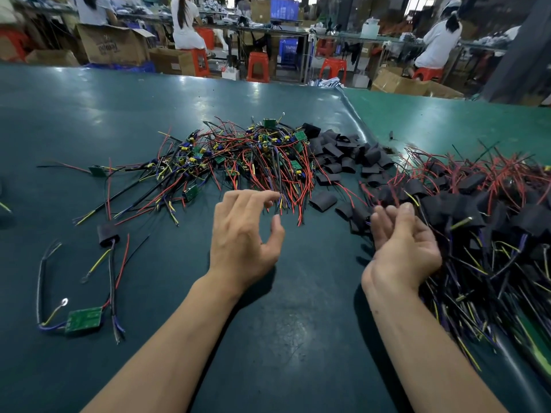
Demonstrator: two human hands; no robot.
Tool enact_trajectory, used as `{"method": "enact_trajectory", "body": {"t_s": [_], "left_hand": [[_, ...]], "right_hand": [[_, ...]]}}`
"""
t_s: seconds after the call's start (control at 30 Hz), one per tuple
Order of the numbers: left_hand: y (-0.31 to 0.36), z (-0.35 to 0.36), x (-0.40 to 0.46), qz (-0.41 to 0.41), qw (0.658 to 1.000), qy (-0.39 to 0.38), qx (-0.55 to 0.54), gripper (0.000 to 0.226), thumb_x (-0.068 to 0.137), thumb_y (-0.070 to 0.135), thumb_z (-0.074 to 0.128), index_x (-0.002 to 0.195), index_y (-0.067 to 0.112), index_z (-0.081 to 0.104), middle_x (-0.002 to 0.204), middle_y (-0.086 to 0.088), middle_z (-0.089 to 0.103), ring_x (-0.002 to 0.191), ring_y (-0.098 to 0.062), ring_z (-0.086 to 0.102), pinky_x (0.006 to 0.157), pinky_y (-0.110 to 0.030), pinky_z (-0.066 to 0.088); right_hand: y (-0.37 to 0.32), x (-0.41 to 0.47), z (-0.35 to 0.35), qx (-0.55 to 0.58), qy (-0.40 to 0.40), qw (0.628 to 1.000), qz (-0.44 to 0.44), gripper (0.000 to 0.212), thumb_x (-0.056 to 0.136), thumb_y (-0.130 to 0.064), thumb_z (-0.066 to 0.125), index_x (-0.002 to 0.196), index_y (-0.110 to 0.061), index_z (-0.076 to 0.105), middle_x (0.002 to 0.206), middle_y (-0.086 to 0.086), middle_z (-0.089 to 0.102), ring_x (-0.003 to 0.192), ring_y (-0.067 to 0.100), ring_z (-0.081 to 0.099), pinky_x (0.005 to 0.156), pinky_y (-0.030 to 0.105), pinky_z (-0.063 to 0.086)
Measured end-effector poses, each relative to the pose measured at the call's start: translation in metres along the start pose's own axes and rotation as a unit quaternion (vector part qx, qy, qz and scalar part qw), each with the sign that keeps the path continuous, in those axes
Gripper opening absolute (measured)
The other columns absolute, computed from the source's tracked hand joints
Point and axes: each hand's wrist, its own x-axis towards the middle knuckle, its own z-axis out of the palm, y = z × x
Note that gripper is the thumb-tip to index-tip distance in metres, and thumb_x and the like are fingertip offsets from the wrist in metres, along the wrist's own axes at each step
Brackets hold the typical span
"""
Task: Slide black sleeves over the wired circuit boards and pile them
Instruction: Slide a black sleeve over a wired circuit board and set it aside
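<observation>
Two bare hands hover over a dark green work mat [268,338] at a workshop bench. The left hand [243,236], at frame centre, has loosely spread fingers beside the near edge of a tangle of unsleeved circuit boards [247,153] with red, black and yellow wires. The right hand [402,245], palm up with relaxed fingers, sits at the edge of a pile of sleeved boards [483,222] at right. Loose black sleeves [346,153] lie between the two heaps. A single green board [84,319] lies at lower left. Seated workers and orange stools [258,66] fill the background.
</observation>
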Motion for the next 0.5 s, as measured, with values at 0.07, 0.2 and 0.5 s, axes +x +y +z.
{"method": "enact_trajectory", "body": {"t_s": [0.07,0.2,0.5], "left_hand": [[-0.003,0.003,-0.001,-0.031,0.998,-0.040,0.026,0.024,0.082,0.021,0.063,0.103,0.013,0.070,0.099,0.000,0.067,0.100,-0.029,0.056,0.085,-0.040,0.042],[-0.014,0.007,-0.003,-0.091,0.984,-0.146,0.054,0.028,0.089,0.029,0.066,0.115,0.020,0.069,0.118,0.002,0.063,0.119,-0.026,0.048,0.096,-0.038,0.036],[-0.018,0.018,-0.006,-0.073,0.955,-0.249,0.144,0.049,0.097,0.053,0.042,0.134,0.023,0.054,0.142,0.010,0.050,0.135,-0.017,0.029,0.106,-0.036,0.024]], "right_hand": [[0.007,-0.002,0.001,-0.042,-0.025,0.999,0.009,0.020,0.099,-0.020,0.059,0.087,-0.005,0.062,0.081,0.009,0.069,0.077,0.019,0.072,0.060,0.023,0.056],[0.012,-0.004,0.003,-0.121,-0.058,0.990,-0.030,0.022,0.101,-0.021,0.053,0.081,-0.014,0.057,0.085,0.004,0.065,0.073,0.018,0.069,0.047,0.024,0.052],[0.027,-0.010,0.001,-0.266,-0.208,0.937,-0.092,0.033,0.102,-0.029,0.051,0.072,-0.021,0.062,0.070,-0.008,0.066,0.058,0.010,0.061,0.036,0.021,0.043]]}}
